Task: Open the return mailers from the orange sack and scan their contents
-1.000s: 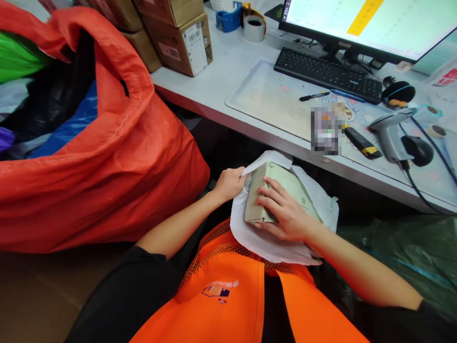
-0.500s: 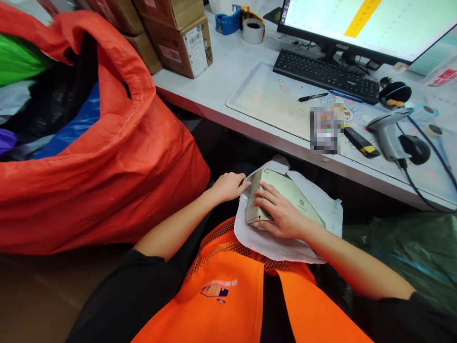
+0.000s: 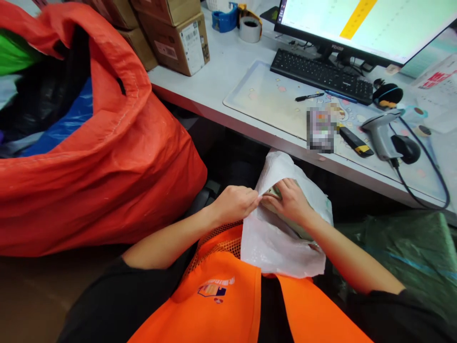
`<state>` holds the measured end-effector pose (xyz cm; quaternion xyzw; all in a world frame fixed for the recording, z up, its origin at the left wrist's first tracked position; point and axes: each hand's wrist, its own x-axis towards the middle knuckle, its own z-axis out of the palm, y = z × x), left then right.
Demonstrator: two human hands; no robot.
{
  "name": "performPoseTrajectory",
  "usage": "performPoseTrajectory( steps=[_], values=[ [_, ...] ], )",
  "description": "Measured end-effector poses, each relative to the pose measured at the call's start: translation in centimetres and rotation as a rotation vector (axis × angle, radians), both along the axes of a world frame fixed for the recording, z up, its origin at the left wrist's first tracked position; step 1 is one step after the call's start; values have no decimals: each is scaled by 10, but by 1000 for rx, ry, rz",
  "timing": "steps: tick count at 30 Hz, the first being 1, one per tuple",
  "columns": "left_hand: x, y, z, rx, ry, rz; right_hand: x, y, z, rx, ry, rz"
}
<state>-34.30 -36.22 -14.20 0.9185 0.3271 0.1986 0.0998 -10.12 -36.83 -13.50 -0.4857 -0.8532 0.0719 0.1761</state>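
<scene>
On my lap lies a white plastic mailer bag (image 3: 282,243) with a flat pale green packet (image 3: 274,193) half inside it. My left hand (image 3: 233,204) pinches the bag's open edge, fingers closed on the plastic. My right hand (image 3: 291,202) is closed on the green packet at the bag's mouth, and the bag hides most of the packet. The bag's upper flap stands up toward the desk edge.
A big orange woven sack (image 3: 107,143) full of parcels stands at my left. On the grey desk (image 3: 221,71) ahead are cardboard boxes (image 3: 178,35), tape rolls (image 3: 250,28), a keyboard (image 3: 319,76), a monitor (image 3: 364,24), a pen (image 3: 309,96), a barcode scanner (image 3: 380,133) and a mouse (image 3: 405,147).
The green packet lay flat on the bag under my right hand. Now my left hand has lifted the bag's edge and the packet has gone mostly inside the bag.
</scene>
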Motion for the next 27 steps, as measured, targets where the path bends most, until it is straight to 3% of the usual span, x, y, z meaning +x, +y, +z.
performPoseTrajectory(
  steps=[3,6,10,12,15,17,20,22,24,27],
  values=[
    [-15,-6,-1,-103,-53,80,0,-13,-3,29,29,28],
    [-47,-6,0,-292,-191,315,12,-40,-7,16,59,65],
    [-103,-10,17,-478,-361,632,42,-63,-28,-109,-8,-44],
    [-129,-16,29,-561,-284,666,53,-61,-43,-219,24,-60],
    [-153,-31,46,-676,40,549,57,-50,-60,-425,149,42],
    [-158,-45,58,-611,167,463,58,-48,-64,-495,254,58],
    [-149,-66,74,-442,144,274,66,-57,-67,-540,392,27],
    [-135,-73,80,-413,154,119,76,-66,-71,-540,451,-20],
    [-119,-66,82,-442,171,3,85,-71,-82,-483,504,-151],
    [-96,-22,72,-476,88,-8,87,-66,-103,-429,615,-397]
  ],
)
